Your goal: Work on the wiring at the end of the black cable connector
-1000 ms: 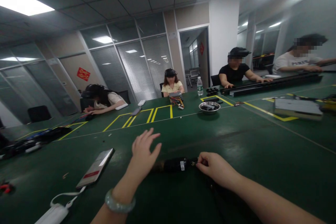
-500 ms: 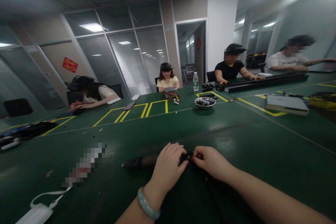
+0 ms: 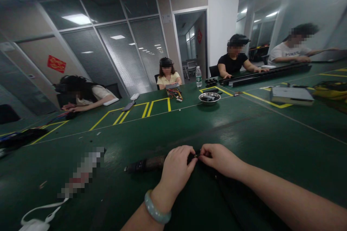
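A dark, rod-shaped tool [image 3: 148, 164] lies on the green table [image 3: 244, 133] just in front of me. My left hand [image 3: 176, 169], with a pale jade bangle on the wrist, is closed over the tool's right end. My right hand [image 3: 220, 158] pinches a small part at that same end, fingertips touching the left hand's. A dark cable or strap [image 3: 230, 195] runs from there toward me under my right forearm. What sits between the fingertips is too small to make out.
A blurred-out flat item [image 3: 81, 173] and a white cable [image 3: 38, 216] lie at the left. A metal bowl [image 3: 209, 97], a water bottle [image 3: 198, 76], a grey book [image 3: 291, 95] and long black rails [image 3: 265, 74] sit farther off. Several other people are seated around the table.
My left hand came down from hovering open and closed over the tool's end, meeting my right hand. The view shifted slightly right and down.
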{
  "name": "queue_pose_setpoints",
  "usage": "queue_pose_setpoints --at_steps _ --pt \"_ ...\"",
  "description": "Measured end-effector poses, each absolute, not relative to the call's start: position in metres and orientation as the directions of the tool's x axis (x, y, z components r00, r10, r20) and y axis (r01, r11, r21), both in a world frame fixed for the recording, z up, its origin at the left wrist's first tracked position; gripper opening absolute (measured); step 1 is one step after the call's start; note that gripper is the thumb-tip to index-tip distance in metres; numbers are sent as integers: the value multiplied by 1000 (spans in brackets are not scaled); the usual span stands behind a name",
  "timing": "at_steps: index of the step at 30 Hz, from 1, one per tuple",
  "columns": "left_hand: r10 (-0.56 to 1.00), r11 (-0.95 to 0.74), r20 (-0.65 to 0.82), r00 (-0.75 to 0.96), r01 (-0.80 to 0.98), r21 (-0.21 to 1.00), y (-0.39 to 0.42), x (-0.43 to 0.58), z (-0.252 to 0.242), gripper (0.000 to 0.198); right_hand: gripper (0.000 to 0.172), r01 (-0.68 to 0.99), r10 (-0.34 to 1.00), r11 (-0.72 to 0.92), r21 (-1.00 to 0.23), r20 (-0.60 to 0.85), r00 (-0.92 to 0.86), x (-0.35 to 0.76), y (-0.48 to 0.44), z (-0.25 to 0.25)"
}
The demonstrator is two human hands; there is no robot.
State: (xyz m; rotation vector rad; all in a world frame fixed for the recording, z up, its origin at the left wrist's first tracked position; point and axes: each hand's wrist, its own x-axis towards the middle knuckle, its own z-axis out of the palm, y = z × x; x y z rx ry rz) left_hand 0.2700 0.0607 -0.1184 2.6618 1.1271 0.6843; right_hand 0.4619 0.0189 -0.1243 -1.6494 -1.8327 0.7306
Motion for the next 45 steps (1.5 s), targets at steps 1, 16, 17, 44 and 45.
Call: queue_pose_setpoints --at_steps 1,16,17,44,45 --pt "713 -701 342 612 634 325 61 270 -118 14 11 688 995 97 -719 49 -89 462 19 -124" --pt "703 -711 332 629 627 318 60 269 -114 21 11 695 997 66 -716 20 -75 460 18 -119" --pt "699 -715 330 634 624 316 60 269 -114 19 12 692 997 66 -718 17 -77 460 18 -119" --pt "662 -738 353 661 658 152 32 272 -104 14 11 763 984 91 -639 177 31 448 4 -127" --pt "671 -728 357 650 668 152 29 273 -103 14 12 769 983 76 -635 179 50 446 1 -126"
